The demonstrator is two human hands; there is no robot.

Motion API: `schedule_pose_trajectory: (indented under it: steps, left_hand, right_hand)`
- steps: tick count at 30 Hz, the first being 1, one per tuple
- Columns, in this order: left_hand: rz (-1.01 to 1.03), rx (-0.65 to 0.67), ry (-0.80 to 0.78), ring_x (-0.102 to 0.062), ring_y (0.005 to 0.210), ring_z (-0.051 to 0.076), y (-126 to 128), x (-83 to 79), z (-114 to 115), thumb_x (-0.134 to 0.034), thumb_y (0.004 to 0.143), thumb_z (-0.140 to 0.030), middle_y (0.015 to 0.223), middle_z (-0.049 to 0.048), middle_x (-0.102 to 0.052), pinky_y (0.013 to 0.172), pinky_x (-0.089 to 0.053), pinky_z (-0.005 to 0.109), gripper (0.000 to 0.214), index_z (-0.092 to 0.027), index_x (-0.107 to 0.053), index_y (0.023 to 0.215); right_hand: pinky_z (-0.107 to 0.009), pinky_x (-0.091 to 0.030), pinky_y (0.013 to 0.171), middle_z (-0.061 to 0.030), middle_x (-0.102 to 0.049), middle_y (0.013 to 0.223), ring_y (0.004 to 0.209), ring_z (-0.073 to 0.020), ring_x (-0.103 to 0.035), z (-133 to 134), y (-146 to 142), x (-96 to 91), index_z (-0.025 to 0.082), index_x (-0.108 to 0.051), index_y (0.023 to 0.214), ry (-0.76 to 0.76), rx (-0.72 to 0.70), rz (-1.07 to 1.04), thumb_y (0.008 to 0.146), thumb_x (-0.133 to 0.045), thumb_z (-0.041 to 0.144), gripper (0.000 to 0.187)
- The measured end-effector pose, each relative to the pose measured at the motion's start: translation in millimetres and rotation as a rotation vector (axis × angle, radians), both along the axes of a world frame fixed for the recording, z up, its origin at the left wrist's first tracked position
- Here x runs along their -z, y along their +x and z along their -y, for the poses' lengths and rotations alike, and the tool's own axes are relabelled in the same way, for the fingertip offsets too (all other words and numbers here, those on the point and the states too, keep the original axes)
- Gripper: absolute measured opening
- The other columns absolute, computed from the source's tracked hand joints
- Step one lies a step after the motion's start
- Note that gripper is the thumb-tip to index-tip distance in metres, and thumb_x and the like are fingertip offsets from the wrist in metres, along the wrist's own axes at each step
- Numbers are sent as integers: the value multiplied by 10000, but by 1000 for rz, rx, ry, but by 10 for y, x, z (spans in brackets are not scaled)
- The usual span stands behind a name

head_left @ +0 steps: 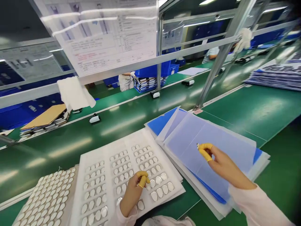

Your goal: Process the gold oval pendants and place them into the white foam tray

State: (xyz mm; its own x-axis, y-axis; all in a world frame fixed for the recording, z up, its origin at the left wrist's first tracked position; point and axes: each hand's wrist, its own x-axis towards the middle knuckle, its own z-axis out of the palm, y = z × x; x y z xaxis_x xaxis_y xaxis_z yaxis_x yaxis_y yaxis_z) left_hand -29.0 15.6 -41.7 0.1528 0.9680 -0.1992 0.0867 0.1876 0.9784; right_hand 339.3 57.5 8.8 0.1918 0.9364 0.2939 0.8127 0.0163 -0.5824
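While both hands work above a green bench top [56,157], the right hand [223,161] pinches a tiny silver piece [198,146] between thumb and forefinger, both capped in yellow finger cots [204,151]. That piece lies at the hand's upper left, toward the left hand, above a stack of translucent pale-blue film sheets [211,138]; it is too small for its long axis to be read. The left hand [133,194], low at frame centre, has its yellow-capped fingertips pressed together just above rows of silver oval discs [158,180] in a white moulded tray [141,138]; whether they grip a disc cannot be determined. The discs' long axes run roughly up-down in the frame, and the left hand is nearer them. A packed sheet of white oval pieces [47,201] adjoins at lower left.
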Motion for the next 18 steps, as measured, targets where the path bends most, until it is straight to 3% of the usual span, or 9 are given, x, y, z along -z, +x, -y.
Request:
schedule_pose_trajectory:
  steps: [2, 4, 8, 12, 18]
  left_hand:
    - [17, 91, 17, -577, 716, 145, 12, -183, 77, -621, 896, -521, 845, 63, -700, 725, -475, 308, 388, -149, -677, 992]
    - [50, 179, 45, -572, 713, 132, 24, -378, 156, -590, 927, -510, 870, 69, -702, 723, -479, 299, 373, -152, -667, 1001]
    - [145, 292, 131, -585, 743, 134, 29, -697, 267, -619, 910, -528, 900, 74, -698, 730, -496, 291, 396, -163, -647, 1059]
    - [209, 351, 184, -582, 723, 127, 11, -870, 323, -740, 826, -481, 849, 48, -669, 739, -501, 284, 387, -163, -628, 1017]
    - [176, 326, 160, -552, 684, 121, -9, -941, 386, -768, 800, -468, 764, 13, -622, 707, -493, 270, 360, -168, -607, 916]
  right_hand:
    - [-320, -570, 749, -58, -693, 913, 827, -205, -661, 280, -515, -47, 246, -618, 957, 18, -298, -176, 997, -484, 426, 228]
    - [-320, -551, 705, -53, -642, 885, 804, -204, -622, 534, -963, -99, 255, -581, 918, 49, -502, -414, 1018, -469, 432, 231]
    - [-301, -497, 639, -25, -536, 799, 725, -190, -538, 830, -1557, -101, 277, -560, 930, 103, -673, -758, 1041, -444, 391, 197]
    - [-317, -484, 649, -32, -504, 823, 736, -200, -510, 945, -1793, 2, 282, -551, 968, 58, -757, -871, 1041, -433, 400, 182]
    - [-337, -460, 598, -33, -496, 799, 683, -206, -482, 1035, -1809, 14, 280, -540, 952, -15, -816, -790, 1035, -435, 338, 146]
